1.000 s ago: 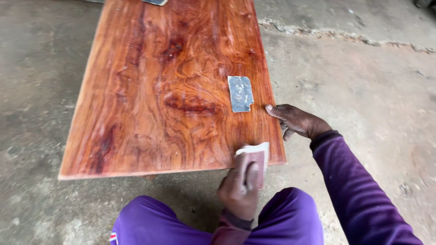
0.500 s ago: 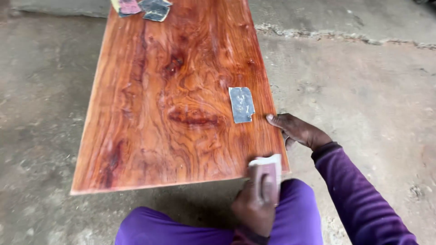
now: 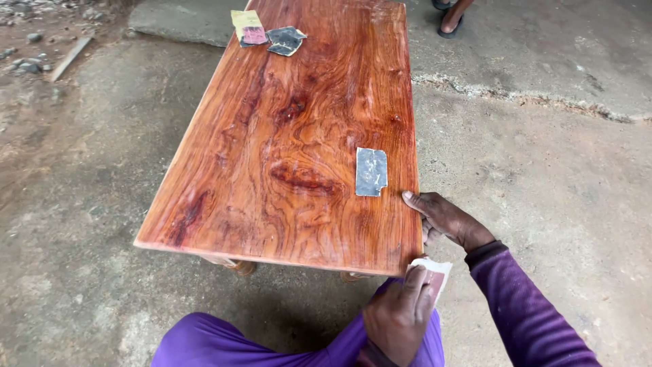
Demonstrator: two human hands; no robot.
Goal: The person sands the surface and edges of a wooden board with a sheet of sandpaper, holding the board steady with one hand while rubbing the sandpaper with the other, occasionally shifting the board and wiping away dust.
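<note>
Two hands at the table's near right corner: left hand [image 3: 399,314] grips a folded sandpaper piece [image 3: 432,273] against the near edge, right hand [image 3: 445,219] clasps the right edge of the polished red wooden table [image 3: 285,156], with a grey sandpaper scrap [image 3: 371,172] lying just beyond, and two more scraps [image 3: 268,36] at the far end.

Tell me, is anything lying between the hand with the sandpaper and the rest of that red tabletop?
Only one thing: a loose grey sandpaper scrap lies on the tabletop ahead of the left hand and its folded sandpaper. The right hand grips the table's side edge. Two more scraps sit at the far end.
</note>
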